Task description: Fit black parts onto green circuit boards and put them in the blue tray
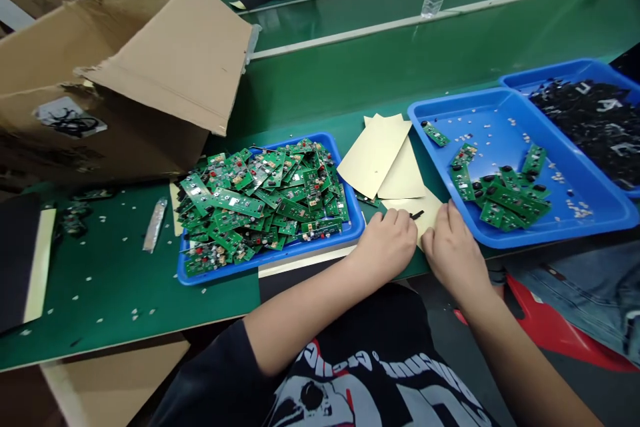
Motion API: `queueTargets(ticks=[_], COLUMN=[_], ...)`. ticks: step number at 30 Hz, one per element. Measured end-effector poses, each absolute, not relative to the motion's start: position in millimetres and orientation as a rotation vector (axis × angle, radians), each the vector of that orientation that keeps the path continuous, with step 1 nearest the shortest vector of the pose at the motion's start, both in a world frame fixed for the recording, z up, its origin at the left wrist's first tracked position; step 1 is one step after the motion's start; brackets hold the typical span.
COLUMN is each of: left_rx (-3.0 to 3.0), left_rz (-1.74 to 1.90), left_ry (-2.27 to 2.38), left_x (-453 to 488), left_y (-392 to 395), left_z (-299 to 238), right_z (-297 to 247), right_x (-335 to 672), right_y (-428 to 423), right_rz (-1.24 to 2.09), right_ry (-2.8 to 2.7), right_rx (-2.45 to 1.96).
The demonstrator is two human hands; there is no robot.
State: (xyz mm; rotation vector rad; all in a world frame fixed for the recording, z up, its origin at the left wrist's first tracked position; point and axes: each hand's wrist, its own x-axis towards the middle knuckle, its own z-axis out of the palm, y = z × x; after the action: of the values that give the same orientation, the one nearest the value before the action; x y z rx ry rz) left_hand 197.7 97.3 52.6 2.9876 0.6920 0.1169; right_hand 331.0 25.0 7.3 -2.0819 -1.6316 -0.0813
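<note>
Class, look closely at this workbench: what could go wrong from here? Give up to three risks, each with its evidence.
1. Green circuit boards are heaped above the rim of the left blue tray; a nudge might slide some off.
2. The small black piece between the left hand and right hand could be dropped and lost.

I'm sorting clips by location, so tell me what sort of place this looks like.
Probably an electronics assembly workshop: there's a blue tray heaped with green circuit boards, another tray full of black parts, and a long green workbench beneath them.
</note>
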Motion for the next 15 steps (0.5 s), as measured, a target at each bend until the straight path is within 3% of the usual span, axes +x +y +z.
queueTargets(ticks=[6,10,15], left_rx=[2.932,2.652,2.03], left_rz=[0.171,0.202,-0.172], left_ry=[0.706,0.781,1.138], left_x=[183.3,131.0,35.0], left_y=[89.3,73.8,40.1], left_z=[64.0,92.7,109.4], right_z=[12.8,25.2,29.2], right_x=[323.0,299.6,244.2], right_y=[18.0,9.5,10.2], right_rz=[-0.101,-0.015,0.286], right_ry=[-1.702,-1.791,-2.161], right_rx=[-1.953,-1.626,-1.159])
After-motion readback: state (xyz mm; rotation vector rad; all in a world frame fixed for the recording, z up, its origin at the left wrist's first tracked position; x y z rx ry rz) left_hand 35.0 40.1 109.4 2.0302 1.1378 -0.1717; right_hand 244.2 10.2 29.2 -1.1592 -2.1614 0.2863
